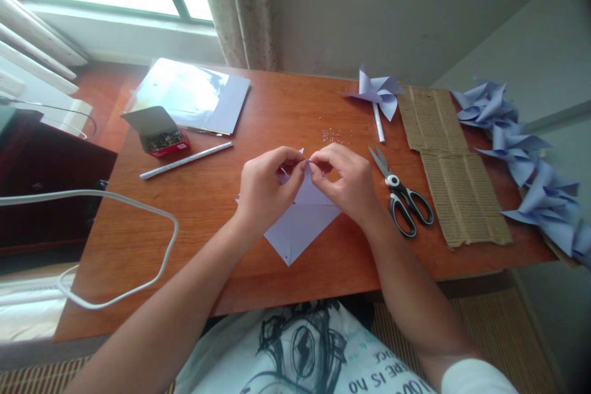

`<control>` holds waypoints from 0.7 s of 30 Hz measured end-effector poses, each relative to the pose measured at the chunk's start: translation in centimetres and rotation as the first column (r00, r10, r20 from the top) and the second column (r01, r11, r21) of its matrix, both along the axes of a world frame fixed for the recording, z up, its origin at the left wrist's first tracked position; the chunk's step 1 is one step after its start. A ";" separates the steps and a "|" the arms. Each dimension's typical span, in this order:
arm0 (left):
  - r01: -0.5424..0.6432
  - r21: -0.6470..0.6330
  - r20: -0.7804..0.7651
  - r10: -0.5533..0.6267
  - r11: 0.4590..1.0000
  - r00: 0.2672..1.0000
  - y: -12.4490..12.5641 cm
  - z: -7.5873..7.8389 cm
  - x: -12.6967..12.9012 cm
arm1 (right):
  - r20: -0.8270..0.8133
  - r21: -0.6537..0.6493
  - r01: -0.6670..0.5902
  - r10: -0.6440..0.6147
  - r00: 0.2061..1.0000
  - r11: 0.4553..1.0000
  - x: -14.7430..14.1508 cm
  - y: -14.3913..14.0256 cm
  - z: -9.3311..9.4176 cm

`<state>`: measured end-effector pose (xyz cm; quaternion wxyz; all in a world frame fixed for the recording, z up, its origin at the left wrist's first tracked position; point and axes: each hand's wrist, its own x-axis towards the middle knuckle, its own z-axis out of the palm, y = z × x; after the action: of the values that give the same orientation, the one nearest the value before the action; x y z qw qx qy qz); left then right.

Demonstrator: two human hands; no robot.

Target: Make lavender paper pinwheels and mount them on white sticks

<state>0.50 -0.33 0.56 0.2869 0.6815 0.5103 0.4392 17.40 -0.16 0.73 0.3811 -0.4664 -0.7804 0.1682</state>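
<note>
Both my hands meet over a square of pale lilac paper [295, 231], which has crease lines and small dark holes and lies on the wooden table. My left hand [268, 184] is closed in a pinch at the far part of the sheet. Fingertip to fingertip with it, my right hand [344, 180] pinches too. A tiny dark thing shows between the fingertips; it is too small to name. Just beyond the hands lie several tiny shiny bits [336, 135]. Scissors [401, 194] with black and white handles rest to the right of my right hand.
At the left stand an open red box [168, 146] of small metal pieces, a white paper stick [187, 160] and a stack of sheets [194, 95]. A paper pinwheel [379, 95], corrugated cardboard [455, 178] and more pinwheels [521, 148] lie right. A white cable [173, 240] loops over the table's left side.
</note>
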 end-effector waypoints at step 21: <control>-0.015 0.040 -0.037 0.016 0.999 0.999 -0.1 -0.3 -0.2 | -0.003 0.102 0.120 -0.120 0.993 0.988 -0.5 -0.4 -0.6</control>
<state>0.34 -0.40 0.28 0.2602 0.6912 0.5119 0.4388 16.86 -0.53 0.11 0.4125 -0.4926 -0.7592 0.1039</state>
